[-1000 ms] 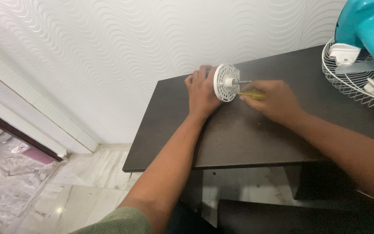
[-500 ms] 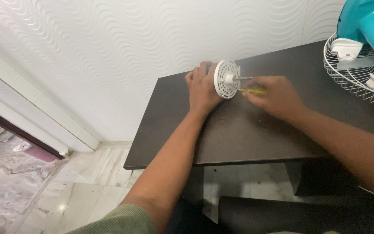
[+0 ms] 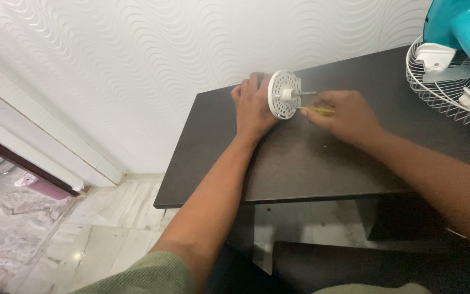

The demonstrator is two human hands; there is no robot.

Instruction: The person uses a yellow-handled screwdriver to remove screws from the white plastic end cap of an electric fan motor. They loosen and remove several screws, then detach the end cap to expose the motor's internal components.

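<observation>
A white round vented motor housing (image 3: 282,95) with a metal shaft (image 3: 305,93) sticking out to the right stands on edge on the dark table (image 3: 311,158). My left hand (image 3: 252,109) grips the housing from behind and holds it upright. My right hand (image 3: 346,117) is closed on a yellow-handled screwdriver (image 3: 317,110), whose tip meets the lower part of the housing's face.
A white wire fan guard (image 3: 447,92) lies at the table's right end, with a teal fan body (image 3: 463,30) over it. A white wavy-textured wall (image 3: 164,65) runs behind the table. Marble floor (image 3: 55,228) lies to the left, below the table's edge.
Both hands and the housing stay together in nearly the same place. The view has shifted slightly; the screwdriver stays at the housing's face.
</observation>
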